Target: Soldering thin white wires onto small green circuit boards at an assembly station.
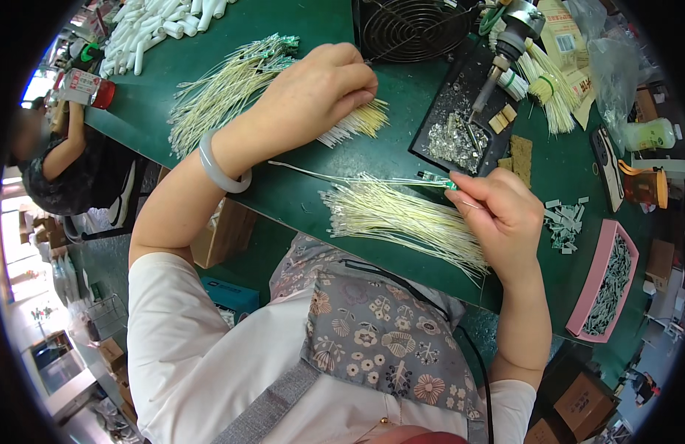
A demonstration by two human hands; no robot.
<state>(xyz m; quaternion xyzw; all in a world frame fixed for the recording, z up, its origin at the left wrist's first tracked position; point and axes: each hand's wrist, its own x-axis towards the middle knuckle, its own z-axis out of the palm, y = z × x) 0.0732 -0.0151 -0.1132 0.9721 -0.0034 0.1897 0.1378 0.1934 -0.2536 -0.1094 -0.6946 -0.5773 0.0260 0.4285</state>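
My right hand (502,214) pinches a small green circuit board (451,182) between thumb and fingertips. Thin pale wires run leftward from the board, above a bundle of white and yellowish wires (402,218) lying on the green table. My left hand (320,89), a pale bangle on its wrist, is curled over a second bunch of white and yellow wires (365,120). Its fingertips are drawn together, and what they hold, if anything, is hidden. Left of that hand lies a pile of wires with green boards at their ends (231,92).
A soldering iron (498,70) on a stand points down at a black tray (424,140) with solder scraps. Behind is a black fan (413,29). At right are small grey pieces (567,224), a pink box (579,318) and a phone (607,169). White tubes (165,26) lie far left; a person (68,159) sits beyond.
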